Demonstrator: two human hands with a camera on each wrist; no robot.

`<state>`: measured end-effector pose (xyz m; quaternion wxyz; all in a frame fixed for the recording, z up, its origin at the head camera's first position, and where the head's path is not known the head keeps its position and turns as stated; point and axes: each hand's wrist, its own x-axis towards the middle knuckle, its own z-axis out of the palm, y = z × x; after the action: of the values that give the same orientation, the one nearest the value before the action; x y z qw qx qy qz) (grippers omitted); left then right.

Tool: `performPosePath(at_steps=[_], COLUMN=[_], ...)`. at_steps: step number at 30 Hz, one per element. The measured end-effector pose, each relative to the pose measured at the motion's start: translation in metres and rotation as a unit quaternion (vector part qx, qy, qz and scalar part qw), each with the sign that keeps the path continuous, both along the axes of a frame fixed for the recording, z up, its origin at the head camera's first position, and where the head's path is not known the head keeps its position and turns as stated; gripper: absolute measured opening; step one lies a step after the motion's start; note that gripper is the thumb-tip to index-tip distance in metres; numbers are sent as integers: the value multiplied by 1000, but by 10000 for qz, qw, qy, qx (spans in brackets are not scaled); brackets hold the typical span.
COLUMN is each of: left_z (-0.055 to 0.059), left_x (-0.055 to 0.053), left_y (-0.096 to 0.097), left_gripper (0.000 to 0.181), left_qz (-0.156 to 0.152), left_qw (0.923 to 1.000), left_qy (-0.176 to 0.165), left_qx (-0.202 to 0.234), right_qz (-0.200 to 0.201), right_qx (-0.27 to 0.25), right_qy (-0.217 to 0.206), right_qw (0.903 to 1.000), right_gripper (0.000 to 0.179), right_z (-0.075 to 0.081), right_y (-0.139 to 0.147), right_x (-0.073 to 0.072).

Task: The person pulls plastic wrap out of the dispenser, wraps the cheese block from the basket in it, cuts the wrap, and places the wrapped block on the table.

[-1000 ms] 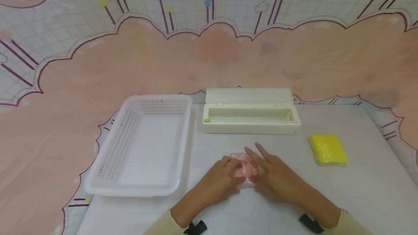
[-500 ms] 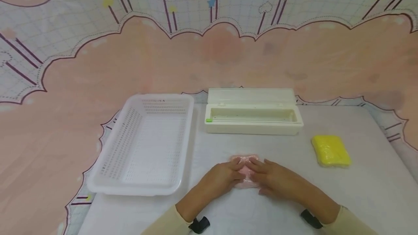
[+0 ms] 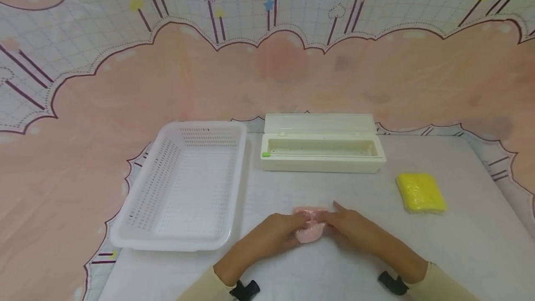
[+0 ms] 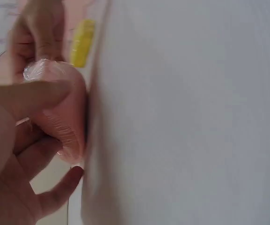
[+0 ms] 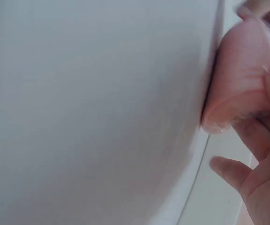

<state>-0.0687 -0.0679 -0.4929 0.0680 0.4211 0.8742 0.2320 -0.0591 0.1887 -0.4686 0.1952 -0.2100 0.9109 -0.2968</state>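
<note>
A soft pink block (image 3: 310, 234) wrapped in clear cling film is at the middle front of the table, between both hands. My left hand (image 3: 272, 233) grips its left side. In the left wrist view, the thumb lies across the pink block (image 4: 69, 112) and other fingers curl behind it. My right hand (image 3: 354, 229) holds the opposite side, index finger raised in the head view. The right wrist view shows the block's rounded edge (image 5: 237, 82) close over the white tabletop, with film bunched near the fingers.
To the left stands a white perforated basket (image 3: 239, 189). Behind the hands is a long cream cling film dispenser (image 3: 322, 165), lid raised, with a green slider (image 3: 265, 154). A yellow film-wrapped block (image 3: 421, 193) lies to the right on the white table (image 3: 468, 245).
My fingers go from lying over the top of the pink block to gripping its two sides. The block now looks bent, its near part tipped up. Basket, dispenser and yellow block stay put.
</note>
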Motion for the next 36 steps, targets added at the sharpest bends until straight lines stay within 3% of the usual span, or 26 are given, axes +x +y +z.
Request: performPosePath(at_steps=[1,3,5,6,8,10,12,14,16,18,20,23,28,30,36], left_z=[-1,3,8,10,12,13,12,11,12,13,14,14,14,14,11], left_x=[0,1,2,2,2,2,2,3,6,8,10,10,5,3,-5], left_y=[-1,-3,-2,-1,2,6,11,16,21,25,29,33,43,48,70], left_gripper=[33,33,30,28,31,37,39,40,40,40,41,46,44,43,45], left_qz=[121,441,835,1024,1326,1599,1861,2196,2455,2484,2372,2189,2242,2262,2308], left_qw=[9992,9903,9699,9542,9149,8722,8279,7869,7518,7301,7188,7138,7159,7157,7020], left_qy=[-249,-1031,-1868,-2308,-3145,-3842,-4403,-4774,-5075,-5303,-5448,-5495,-5411,-5395,-5443], left_qx=[296,824,1323,1603,2154,2571,2934,3235,3419,3522,3608,3749,3801,3815,3971], right_qz=[-89,160,-402,-710,-1313,-1650,-1686,-1561,-1500,-1565,-1784,-2149,-2698,-2866,-3134], right_qx=[-217,-464,-1006,-1316,-1838,-2371,-2813,-3229,-3558,-3661,-3554,-3408,-3534,-3509,-3105], right_qy=[82,869,498,142,-766,-1669,-2388,-2807,-3001,-2905,-2702,-2554,-2632,-2577,-2308], right_qw=[9997,9950,9929,9886,9711,9427,9140,8903,8723,8701,8768,8789,8562,8534,8673], right_gripper=[44,24,23,27,40,50,56,59,60,60,59,61,63,63,69], right_z=[0,-1,0,2,5,8,8,7,5,3,2,3,8,9,10], right_y=[0,3,3,3,2,3,4,4,4,3,2,1,2,6,23], right_x=[1,3,3,4,3,1,1,2,3,5,6,8,9,8,6])
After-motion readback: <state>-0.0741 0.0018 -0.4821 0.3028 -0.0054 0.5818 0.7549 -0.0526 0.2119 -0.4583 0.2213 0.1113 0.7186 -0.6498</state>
